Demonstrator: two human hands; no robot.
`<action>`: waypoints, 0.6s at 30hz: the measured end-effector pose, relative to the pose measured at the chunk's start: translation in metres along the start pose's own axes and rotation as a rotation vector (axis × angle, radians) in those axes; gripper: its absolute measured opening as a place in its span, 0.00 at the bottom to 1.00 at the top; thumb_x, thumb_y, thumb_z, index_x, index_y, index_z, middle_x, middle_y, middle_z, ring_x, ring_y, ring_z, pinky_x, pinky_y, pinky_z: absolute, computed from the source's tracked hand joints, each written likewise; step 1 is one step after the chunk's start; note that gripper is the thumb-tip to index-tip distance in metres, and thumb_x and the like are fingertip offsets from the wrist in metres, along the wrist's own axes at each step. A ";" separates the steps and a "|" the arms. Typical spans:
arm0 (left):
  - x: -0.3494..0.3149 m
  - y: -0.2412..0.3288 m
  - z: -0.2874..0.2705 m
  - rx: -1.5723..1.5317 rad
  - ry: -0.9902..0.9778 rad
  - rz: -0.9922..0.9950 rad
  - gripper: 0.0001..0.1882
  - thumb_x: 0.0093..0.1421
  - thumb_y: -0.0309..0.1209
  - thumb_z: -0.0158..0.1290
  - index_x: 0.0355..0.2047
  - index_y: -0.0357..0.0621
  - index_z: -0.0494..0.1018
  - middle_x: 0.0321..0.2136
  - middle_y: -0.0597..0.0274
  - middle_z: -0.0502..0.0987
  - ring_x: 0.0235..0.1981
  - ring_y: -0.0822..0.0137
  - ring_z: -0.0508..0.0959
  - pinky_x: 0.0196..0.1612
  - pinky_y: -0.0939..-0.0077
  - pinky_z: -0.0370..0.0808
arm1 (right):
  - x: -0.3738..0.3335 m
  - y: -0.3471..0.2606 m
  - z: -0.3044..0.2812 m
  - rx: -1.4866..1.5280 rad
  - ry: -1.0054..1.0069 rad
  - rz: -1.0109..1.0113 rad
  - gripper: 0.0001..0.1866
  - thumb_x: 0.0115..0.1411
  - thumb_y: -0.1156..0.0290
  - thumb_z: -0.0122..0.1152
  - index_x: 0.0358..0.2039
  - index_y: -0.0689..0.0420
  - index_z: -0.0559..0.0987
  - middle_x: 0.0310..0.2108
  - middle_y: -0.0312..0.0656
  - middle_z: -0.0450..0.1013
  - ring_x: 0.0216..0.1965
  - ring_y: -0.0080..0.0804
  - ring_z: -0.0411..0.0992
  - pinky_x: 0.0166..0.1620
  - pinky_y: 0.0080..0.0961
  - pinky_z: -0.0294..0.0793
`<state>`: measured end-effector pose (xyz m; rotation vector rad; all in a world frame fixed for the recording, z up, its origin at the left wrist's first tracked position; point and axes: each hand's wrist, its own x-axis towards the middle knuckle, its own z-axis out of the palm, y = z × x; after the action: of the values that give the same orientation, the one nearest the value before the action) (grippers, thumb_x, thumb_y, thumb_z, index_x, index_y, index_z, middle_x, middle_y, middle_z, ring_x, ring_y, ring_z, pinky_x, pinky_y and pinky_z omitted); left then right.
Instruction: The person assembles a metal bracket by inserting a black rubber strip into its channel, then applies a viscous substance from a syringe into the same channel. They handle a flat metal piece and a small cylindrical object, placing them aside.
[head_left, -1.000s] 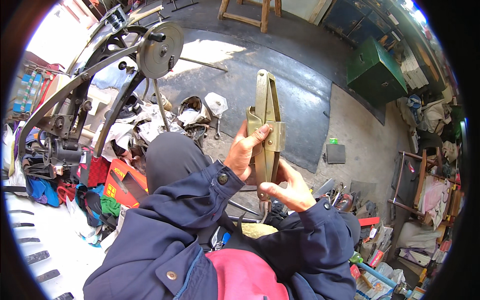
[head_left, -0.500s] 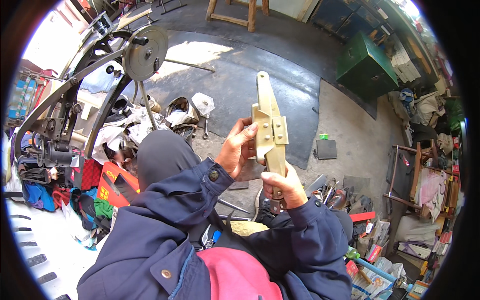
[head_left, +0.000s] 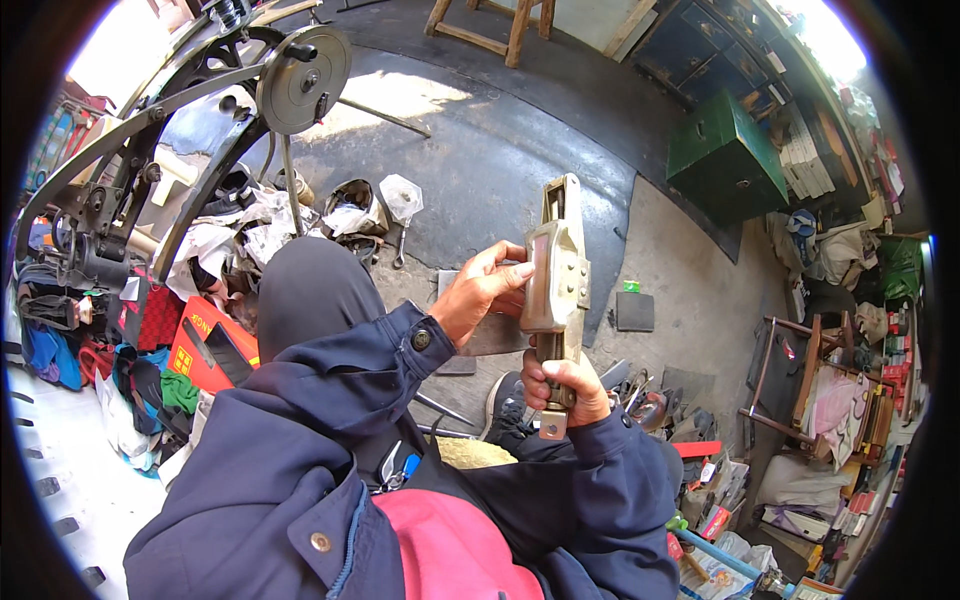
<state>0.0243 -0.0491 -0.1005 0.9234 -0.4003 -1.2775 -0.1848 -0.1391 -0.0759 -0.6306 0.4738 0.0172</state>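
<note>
A long brass-coloured metal fitting (head_left: 550,285) with rivets and a boxy middle part stands nearly upright before me. Its lower end passes through the fist of my right hand (head_left: 577,388), and a small holed tab sticks out below. My left hand (head_left: 485,297) is at the fitting's left side, thumb and fingers against the boxy part. The undersides of the left fingers are partly hidden. I cannot make out exactly what kind of fitting it is.
A black hand-cranked machine (head_left: 200,130) with a round wheel stands at the left, cloth scraps and bags around it. A green metal box (head_left: 725,165) sits at the far right. Loose tools and scrap (head_left: 650,400) lie beyond my right hand; a wooden stool (head_left: 490,30) is at the back.
The fitting has been turned about its length, so its boxy side now faces me, and its top has tilted right and dropped lower. Both hands still hold it.
</note>
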 end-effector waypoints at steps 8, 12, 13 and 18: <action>-0.001 0.004 -0.001 0.025 -0.014 0.036 0.27 0.70 0.42 0.58 0.61 0.39 0.67 0.45 0.58 0.80 0.42 0.69 0.83 0.49 0.71 0.79 | 0.007 -0.002 -0.003 -0.191 -0.011 -0.035 0.22 0.58 0.66 0.69 0.48 0.61 0.71 0.31 0.40 0.69 0.27 0.25 0.70 0.29 0.29 0.73; -0.003 0.005 -0.001 0.061 -0.052 0.070 0.26 0.69 0.40 0.59 0.61 0.38 0.67 0.44 0.57 0.81 0.41 0.69 0.83 0.48 0.70 0.79 | 0.005 0.001 -0.003 -0.222 0.032 -0.041 0.18 0.55 0.67 0.67 0.43 0.60 0.73 0.30 0.40 0.71 0.28 0.29 0.73 0.31 0.31 0.77; -0.004 0.005 -0.001 0.079 -0.064 0.080 0.26 0.69 0.39 0.59 0.61 0.38 0.67 0.43 0.57 0.82 0.41 0.69 0.83 0.48 0.70 0.79 | 0.003 0.002 -0.002 -0.190 0.031 -0.036 0.18 0.56 0.68 0.66 0.44 0.59 0.72 0.31 0.39 0.70 0.27 0.28 0.72 0.31 0.30 0.75; -0.004 0.007 0.001 0.154 -0.049 0.078 0.27 0.68 0.37 0.60 0.61 0.37 0.67 0.42 0.56 0.82 0.41 0.69 0.82 0.47 0.71 0.80 | -0.005 -0.001 -0.004 0.059 -0.069 0.027 0.28 0.59 0.66 0.68 0.57 0.56 0.67 0.31 0.36 0.64 0.26 0.24 0.65 0.30 0.27 0.69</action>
<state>0.0271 -0.0452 -0.0938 0.9976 -0.5735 -1.2120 -0.1903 -0.1417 -0.0760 -0.5638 0.4145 0.0506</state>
